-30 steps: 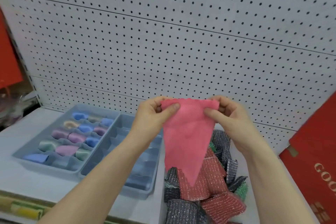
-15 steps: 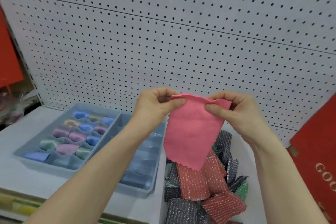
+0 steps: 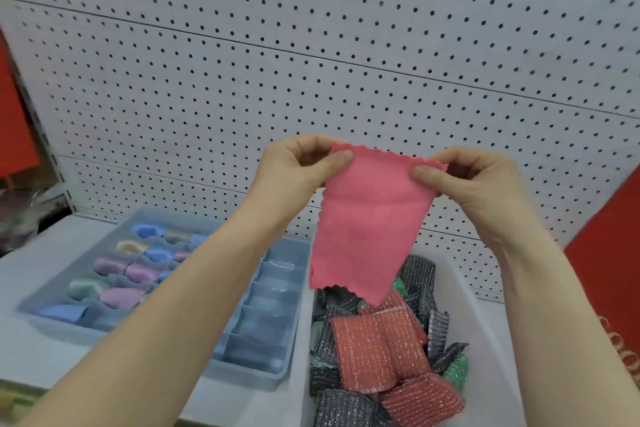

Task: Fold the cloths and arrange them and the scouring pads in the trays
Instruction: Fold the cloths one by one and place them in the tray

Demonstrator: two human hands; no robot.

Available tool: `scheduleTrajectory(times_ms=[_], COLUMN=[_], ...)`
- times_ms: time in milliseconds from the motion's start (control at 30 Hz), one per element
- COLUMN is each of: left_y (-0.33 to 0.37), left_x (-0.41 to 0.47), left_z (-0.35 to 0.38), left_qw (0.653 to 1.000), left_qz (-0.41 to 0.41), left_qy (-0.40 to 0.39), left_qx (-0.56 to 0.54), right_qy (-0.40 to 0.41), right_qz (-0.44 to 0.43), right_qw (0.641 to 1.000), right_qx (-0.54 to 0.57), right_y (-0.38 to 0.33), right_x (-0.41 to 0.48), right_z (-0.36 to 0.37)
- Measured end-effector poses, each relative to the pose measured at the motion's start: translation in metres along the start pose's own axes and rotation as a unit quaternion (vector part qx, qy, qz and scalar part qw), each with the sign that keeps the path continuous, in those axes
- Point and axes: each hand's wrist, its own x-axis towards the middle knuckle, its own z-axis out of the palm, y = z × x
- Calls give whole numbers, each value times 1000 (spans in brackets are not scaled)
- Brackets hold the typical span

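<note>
A pink cloth point(image 3: 369, 225) with wavy edges hangs in the air in front of the pegboard. My left hand point(image 3: 294, 170) pinches its upper left corner between thumb and fingers. My right hand point(image 3: 467, 180) pinches the upper right corner. Below the cloth lies a heap of red, grey and green scouring pads point(image 3: 377, 347) in a white bin point(image 3: 485, 340). Two blue-grey divided trays sit to the left: the left tray point(image 3: 52, 291) holds several rolled pastel cloths, and the right tray point(image 3: 287, 315) shows bare compartments, partly hidden by my left forearm.
A white pegboard wall point(image 3: 311, 62) rises right behind the shelf. Red boxes stand at the far right point(image 3: 609, 270) and far left point(image 3: 14, 135). The white shelf surface point(image 3: 38, 357) runs in front of the trays.
My hands have moved apart and spread the pink cloth wider; its hanging point has opened into a broad flap with a wavy bottom edge.
</note>
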Motion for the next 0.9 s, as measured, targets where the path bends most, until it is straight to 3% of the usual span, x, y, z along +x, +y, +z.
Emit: scheduleTrajectory(times_ms=[400,567,633,900], left_y=[-11,-19,-21,-26], left_x=[0,-2,-4,-5], left_z=[-1,1,4,1], left_qw=[1000,998,995,995], left_qz=[2,-41,-49,-86], left_qy=[19,-48,-70,-30], left_qx=[-2,30,44,-37], right_qy=[-1,-49,-44,-24], right_qz=[7,45,51,57], right_qw=[1000,992,994,995], right_qx=[-2,105,88,84], right_y=[3,4,6,18], right_x=[-4,-8,-8,-7], right_z=[-2,-2,0,-2])
